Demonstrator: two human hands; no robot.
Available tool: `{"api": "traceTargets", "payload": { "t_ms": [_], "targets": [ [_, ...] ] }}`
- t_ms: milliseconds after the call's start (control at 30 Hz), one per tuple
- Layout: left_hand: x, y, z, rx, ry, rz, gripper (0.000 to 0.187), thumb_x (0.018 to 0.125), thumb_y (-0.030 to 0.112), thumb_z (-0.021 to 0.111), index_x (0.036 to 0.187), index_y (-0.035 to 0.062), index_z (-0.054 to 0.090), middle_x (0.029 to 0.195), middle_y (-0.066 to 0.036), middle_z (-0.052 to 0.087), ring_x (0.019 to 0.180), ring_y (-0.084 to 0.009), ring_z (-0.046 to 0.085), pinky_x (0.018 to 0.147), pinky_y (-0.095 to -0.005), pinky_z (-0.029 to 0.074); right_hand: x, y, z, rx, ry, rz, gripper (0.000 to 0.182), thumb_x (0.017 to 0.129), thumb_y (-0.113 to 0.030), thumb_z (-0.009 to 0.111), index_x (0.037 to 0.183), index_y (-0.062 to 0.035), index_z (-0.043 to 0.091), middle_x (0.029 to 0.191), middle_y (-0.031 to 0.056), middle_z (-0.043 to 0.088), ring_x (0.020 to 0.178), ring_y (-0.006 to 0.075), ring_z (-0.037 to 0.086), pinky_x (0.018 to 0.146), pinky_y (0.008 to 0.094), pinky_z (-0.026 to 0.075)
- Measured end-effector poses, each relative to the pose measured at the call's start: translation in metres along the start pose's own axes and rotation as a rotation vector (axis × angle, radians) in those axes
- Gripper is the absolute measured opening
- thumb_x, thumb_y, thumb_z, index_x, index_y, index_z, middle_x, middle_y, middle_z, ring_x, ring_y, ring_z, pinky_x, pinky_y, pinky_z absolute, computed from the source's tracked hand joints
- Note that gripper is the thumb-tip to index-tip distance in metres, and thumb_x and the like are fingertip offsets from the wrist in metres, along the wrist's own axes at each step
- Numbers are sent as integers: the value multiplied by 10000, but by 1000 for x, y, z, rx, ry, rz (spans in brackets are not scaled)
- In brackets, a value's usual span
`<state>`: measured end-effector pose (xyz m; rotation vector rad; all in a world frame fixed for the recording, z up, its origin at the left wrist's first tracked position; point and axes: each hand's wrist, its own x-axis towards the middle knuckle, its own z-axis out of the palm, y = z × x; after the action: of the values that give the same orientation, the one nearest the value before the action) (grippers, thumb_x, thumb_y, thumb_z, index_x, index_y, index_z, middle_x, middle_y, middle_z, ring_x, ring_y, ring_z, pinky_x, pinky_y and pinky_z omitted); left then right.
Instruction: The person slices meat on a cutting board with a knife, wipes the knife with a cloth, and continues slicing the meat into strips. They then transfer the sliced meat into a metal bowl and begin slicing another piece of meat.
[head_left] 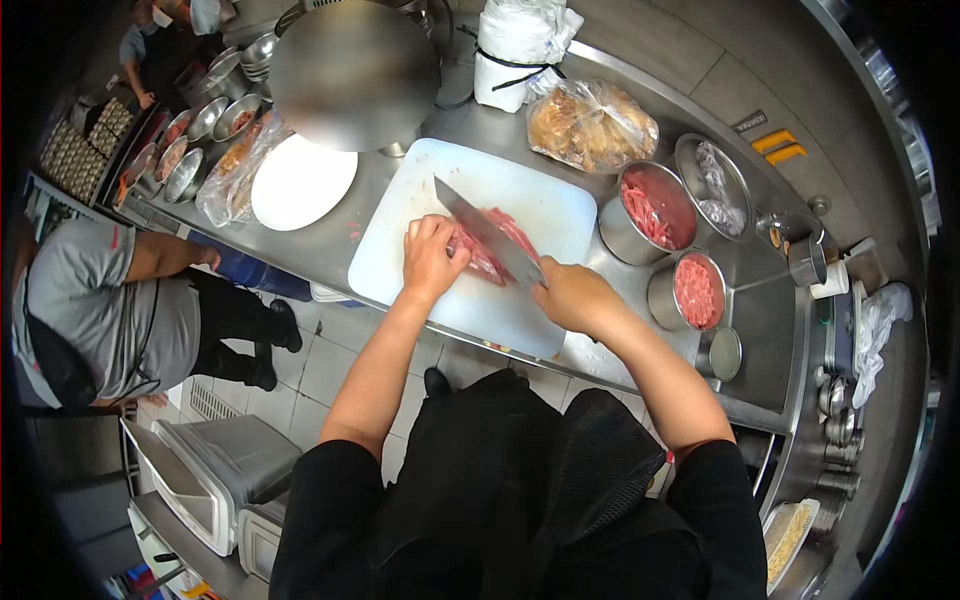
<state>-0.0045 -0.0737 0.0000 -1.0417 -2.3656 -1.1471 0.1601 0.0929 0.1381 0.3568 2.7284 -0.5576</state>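
Observation:
A white cutting board [415, 190] lies on the steel counter in front of me. On its middle rests a piece of raw red meat [474, 254], and my left hand [430, 255] presses down on its left end with curled fingers. My right hand [578, 297] grips the handle of a broad kitchen knife [487, 230]. The blade slants across the meat, its tip pointing away to the upper left, close to my left fingers. Cut meat [513, 229] lies on the blade's far right side.
Right of the board stand two steel pots [612, 236] [662, 312] of cut meat. A bagged brown food [592, 125] sits behind it. Leftward are a white plate [305, 185] and several metal bowls [185, 178]. A person in grey [110, 300] stands left, near grey bins [235, 450].

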Motion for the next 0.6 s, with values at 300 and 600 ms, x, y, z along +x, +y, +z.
{"api": "traceTargets", "payload": {
  "t_ms": [300, 600],
  "targets": [
    [-1, -4, 1, -24, -16, 10, 191, 689, 135, 686, 856, 81, 610, 1010, -80, 576, 973, -314, 492, 877, -412, 423, 9, -1, 19, -28, -93, -1, 347, 928, -239, 542, 1116, 53, 546, 966, 281, 681, 931, 439, 659, 841, 516, 507],
    [1, -8, 2, -18, -30, -19, 198, 672, 152, 714, 851, 97, 650, 1013, -53, 597, 989, -292, 517, 860, -416, 413, 53, -39, 1, 132, -175, 70, 319, 920, -208, 525, 1074, 71, 538, 759, 260, 674, 642, 357, 687, 691, 475, 539]
  ]
}}
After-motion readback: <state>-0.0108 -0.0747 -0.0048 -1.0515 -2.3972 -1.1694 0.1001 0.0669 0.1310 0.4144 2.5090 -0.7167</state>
